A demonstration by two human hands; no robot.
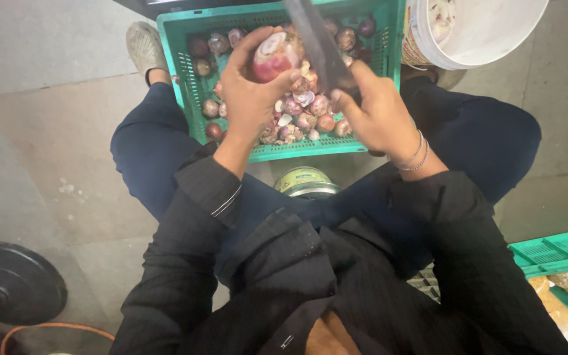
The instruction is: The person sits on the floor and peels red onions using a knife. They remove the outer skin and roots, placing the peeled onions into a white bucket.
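Over the green crate (pixel 192 98), the left hand (pixel 248 89) cups a reddish onion (pixel 275 56), fingers curled around it. Beside it, the right hand (pixel 376 112) grips a dark knife (pixel 320 46), blade angled against the half-peeled, pale-topped onion.

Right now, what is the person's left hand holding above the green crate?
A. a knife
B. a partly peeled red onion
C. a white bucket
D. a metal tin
B: the left hand grips a partly peeled red onion over the green crate, while the right hand holds the knife.
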